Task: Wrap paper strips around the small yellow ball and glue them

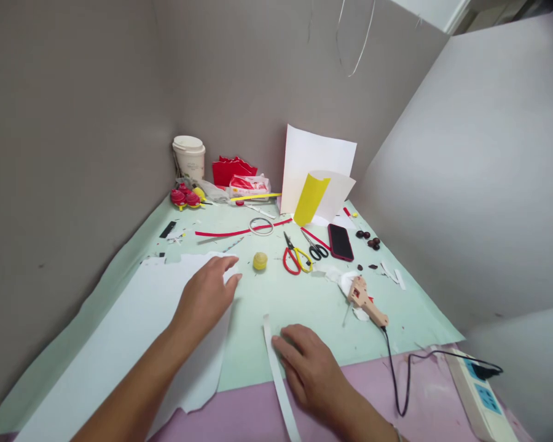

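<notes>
My left hand is over the right edge of a large white paper sheet, thumb and fingers apart with nothing between them. Just beyond its fingertips sits a small yellow ball that looks ridged or coiled. My right hand lies low on the table, fingers loosely bent and apart, beside a narrow white paper strip. Its fingertips are at the strip's right edge; I cannot tell whether they touch it. The strip runs toward me past the table's front edge.
Pliers, black scissors and a phone lie ahead. A glue gun rests at right, its cord trailing to a power strip. Behind are a silver ring, red strips, folded cards and a white bucket.
</notes>
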The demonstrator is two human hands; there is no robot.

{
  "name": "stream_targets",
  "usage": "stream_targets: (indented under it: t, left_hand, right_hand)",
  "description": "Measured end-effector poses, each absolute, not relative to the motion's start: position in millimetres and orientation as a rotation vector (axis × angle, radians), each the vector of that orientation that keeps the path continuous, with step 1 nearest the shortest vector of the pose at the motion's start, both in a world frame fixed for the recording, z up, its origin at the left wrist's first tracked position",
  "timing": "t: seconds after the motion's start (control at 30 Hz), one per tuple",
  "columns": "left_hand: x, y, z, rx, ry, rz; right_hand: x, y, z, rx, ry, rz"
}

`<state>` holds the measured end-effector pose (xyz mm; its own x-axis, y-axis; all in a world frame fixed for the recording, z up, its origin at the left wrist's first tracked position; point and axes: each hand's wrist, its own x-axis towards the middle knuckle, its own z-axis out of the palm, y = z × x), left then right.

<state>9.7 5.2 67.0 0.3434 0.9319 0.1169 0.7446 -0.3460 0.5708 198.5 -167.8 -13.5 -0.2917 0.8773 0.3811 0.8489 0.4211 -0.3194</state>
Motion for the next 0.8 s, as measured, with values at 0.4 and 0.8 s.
stream_targets:
  t: [0.4, 0.8]
  left_hand:
    - [52, 60, 26, 1.989, 1.351, 0.551]
    - [55, 62, 6, 1.975, 1.158, 0.720]
  right_hand:
    - [196, -170, -7, -1.503, -2.322, 0.069]
    - [207, -174, -16, -1.411, -2.364, -0.009]
